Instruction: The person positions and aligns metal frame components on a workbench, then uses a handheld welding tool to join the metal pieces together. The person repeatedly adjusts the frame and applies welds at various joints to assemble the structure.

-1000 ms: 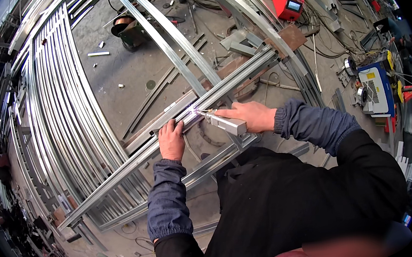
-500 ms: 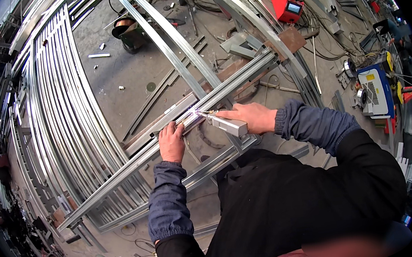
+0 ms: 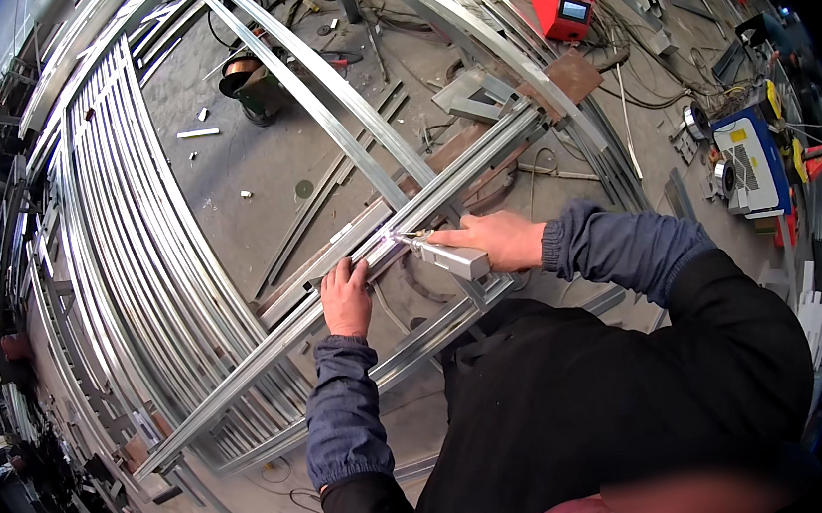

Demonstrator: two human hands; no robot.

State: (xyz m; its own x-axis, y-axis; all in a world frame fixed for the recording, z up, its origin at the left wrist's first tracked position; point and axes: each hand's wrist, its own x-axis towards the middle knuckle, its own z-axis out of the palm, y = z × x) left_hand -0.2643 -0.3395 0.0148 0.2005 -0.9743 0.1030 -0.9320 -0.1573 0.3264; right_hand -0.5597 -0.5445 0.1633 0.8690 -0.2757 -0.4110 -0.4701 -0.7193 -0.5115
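The rail [image 3: 453,180] is set ahead of the body, its long axis run slantwise from near left to far right. A bright glow [image 3: 388,232] is seen on it, between the hands, at the tip of the torch [image 3: 456,260]. The torch is gripped by the right hand [image 3: 501,239], by which the rail is approached crosswise from the right. By the left hand [image 3: 346,295], reached forward, the rail is touched just left of the glow; whether it is pinched beneath cannot be told.
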